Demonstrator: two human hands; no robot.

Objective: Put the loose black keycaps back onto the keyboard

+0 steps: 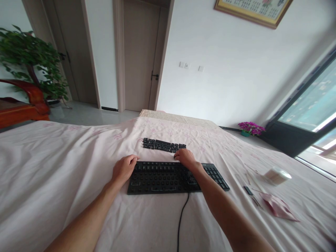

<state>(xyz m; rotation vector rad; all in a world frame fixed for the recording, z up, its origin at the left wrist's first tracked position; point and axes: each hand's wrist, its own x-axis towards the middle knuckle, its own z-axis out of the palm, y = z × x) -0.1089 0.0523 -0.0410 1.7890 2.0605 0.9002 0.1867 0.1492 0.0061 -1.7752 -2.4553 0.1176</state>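
Note:
A black keyboard lies flat on the bed-like cloth surface, many of its keycaps off and its number pad keys still on. My left hand is at its far left corner, fingers curled in against the edge. Beyond the keyboard, loose black keycaps sit in rows on the cloth. My right hand reaches over the keyboard to the right end of these rows. Its fingers are pinched on a small dark piece that looks like a keycap, partly hidden by the fingers.
A black cable runs from the keyboard toward me. To the right lie a white round container, a small dark brush-like piece, thin tools and a pink cloth. Pale floral cloth covers the surface.

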